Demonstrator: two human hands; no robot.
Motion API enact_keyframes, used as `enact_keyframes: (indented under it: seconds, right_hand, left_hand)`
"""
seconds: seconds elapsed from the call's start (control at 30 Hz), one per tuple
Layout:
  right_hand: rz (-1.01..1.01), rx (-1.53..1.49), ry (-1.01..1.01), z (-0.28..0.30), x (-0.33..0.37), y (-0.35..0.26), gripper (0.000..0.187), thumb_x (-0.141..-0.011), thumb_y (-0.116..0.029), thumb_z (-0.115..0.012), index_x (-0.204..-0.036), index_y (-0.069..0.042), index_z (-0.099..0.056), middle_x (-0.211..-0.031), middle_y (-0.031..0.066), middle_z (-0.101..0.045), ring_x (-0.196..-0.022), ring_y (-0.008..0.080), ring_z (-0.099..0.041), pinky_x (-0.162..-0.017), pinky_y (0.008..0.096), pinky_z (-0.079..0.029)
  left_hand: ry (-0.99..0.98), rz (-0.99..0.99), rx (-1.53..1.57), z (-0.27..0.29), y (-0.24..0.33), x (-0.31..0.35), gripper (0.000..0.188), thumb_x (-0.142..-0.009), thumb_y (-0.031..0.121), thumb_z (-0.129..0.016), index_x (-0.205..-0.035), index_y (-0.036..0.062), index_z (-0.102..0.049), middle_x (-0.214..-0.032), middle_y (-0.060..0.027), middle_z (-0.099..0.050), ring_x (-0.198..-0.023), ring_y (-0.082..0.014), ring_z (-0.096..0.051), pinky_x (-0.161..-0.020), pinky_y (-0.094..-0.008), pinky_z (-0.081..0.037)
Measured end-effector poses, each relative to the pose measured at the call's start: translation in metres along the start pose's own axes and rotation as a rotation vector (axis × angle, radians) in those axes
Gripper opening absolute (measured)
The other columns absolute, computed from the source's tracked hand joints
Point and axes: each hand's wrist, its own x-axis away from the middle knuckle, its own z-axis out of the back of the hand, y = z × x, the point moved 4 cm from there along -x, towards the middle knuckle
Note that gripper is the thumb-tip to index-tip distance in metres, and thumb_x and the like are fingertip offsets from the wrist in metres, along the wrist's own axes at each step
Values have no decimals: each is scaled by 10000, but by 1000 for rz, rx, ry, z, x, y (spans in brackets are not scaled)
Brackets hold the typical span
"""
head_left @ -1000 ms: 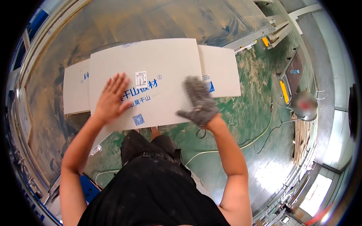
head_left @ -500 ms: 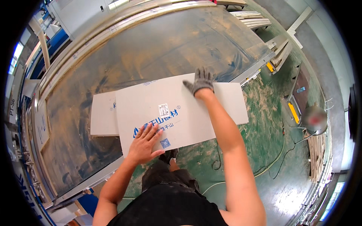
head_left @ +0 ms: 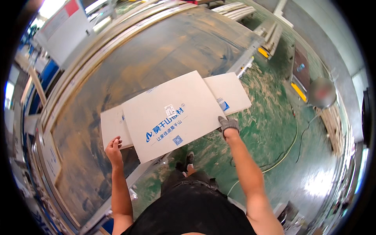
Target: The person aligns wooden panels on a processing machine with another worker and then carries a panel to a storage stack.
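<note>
A pale board (head_left: 176,94) with blue print, a white label and a square code lies across a longer pale board (head_left: 231,92). The lower one sticks out at both ends. My bare left hand (head_left: 114,150) has its fingers bent and closed at the near left corner of the lower board. My right hand (head_left: 229,127), in a grey glove, grips the near right corner of the upper board. Its thumb lies on top and the other fingers are hidden beneath. Both boards lie tilted across the near edge of the worktable.
The large dusty worktable (head_left: 164,47) stretches away to the far left. Sawdust lies on the green floor (head_left: 266,94). A hose (head_left: 288,154) winds over the floor at right. Long boards (head_left: 331,127), a round-topped object (head_left: 322,93) and yellow-edged equipment (head_left: 298,92) stand further right.
My right hand has moved from the upper board's far edge to its near right corner. My left hand has left the top face for the lower board's left corner. The boards appear turned counterclockwise.
</note>
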Motion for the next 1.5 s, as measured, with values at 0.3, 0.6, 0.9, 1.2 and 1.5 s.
enact_keyframes:
  seconds: [0.3,0.6,0.9,1.2,1.5]
  right_hand:
    - [-263,-122,-261,28,59,63,401,-898,-205,-758,-1192,41,-637,-1100,181,-709,-932,239,-715,-753,399,-617]
    - [-129,-603,-643,-22,70,107,449,-900,-224,-724,-1242,48,-620,-1158,155,-708,-1069,289,-700,-919,436,-591]
    - [934,-315,-679,10,112,31,198,-921,-213,-713,-952,-24,-763,-1019,101,-766,-1023,274,-723,-1014,446,-499]
    - [775,-338,-641,232,41,-17,334,-878,-243,-719,-1043,46,-737,-1171,192,-701,-1075,312,-684,-935,428,-525]
    - [295,-242,-99,386,2,-54,426,-839,-262,-844,-1156,-16,-701,-1051,76,-732,-925,148,-661,-819,337,-551]
  left_hand:
    - [-196,-143,-357,-6,5,-64,284,-947,186,-607,-1093,-29,-721,-942,-121,-731,-803,-171,-685,-734,-301,-528]
    - [-478,-164,-526,-67,17,-94,379,-1011,293,-547,-1169,-25,-678,-1003,-164,-725,-873,-248,-680,-806,-355,-519]
    - [-857,320,321,-64,66,-57,545,-1072,394,-474,-1397,-42,-508,-1338,-163,-625,-1192,-275,-620,-1004,-422,-520]
    - [-579,-4,384,-217,214,94,495,-1063,403,-496,-1333,-8,-554,-1206,-104,-673,-1073,-205,-652,-924,-341,-519]
    - [-425,-139,488,-396,262,147,253,-1048,288,-568,-1033,43,-626,-912,-5,-658,-783,-71,-583,-702,-235,-469]
